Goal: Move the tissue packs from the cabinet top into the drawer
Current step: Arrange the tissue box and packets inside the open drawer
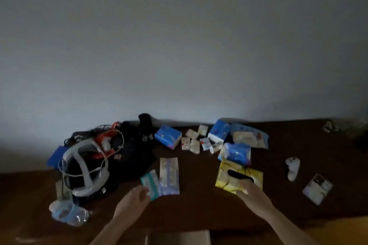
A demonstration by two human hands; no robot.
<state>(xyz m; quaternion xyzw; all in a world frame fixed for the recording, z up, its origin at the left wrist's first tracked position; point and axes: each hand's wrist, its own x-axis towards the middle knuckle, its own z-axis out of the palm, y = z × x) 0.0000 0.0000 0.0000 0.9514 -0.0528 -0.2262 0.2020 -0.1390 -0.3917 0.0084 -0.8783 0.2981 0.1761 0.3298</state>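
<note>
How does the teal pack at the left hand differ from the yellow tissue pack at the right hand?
The teal pack is small, slim and lies next to a pale purple pack; the yellow tissue pack is far larger and boxy, lying apart. The yellow one has a dark oval opening on top; the teal one shows none. The left hand pinches the teal pack's near end; the right hand rests on the yellow pack's near edge. Both lie on the brown cabinet top.

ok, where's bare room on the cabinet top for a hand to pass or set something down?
Bare wood lies between the purple pack and yellow tissue box, and along the right back edge behind the white controller. Crowded: the black bag and cables at left, and the small packs near the wall.
</note>
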